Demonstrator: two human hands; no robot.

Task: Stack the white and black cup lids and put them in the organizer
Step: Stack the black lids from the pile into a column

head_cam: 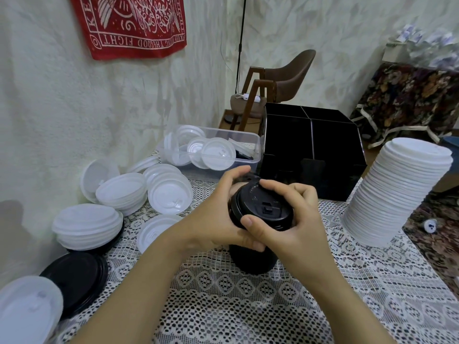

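Observation:
A stack of black lids [253,256] stands on the lace tablecloth at the centre. Both hands grip its top black lid [263,207]: my left hand [216,219] from the left, my right hand [295,219] from the right, thumb on the near rim. Behind it stands the black organizer [332,150] with open compartments. A tall stack of white lids [395,197] rises at the right. Loose white lids [169,192] lie in piles at the left, and more black lids [77,281] lie at the lower left.
A clear plastic tub [246,142] holding white lids sits behind the loose piles, beside the organizer. The wall runs along the left. The table's right edge drops to a patterned carpet [437,234]. A brown chair [285,80] stands behind the organizer.

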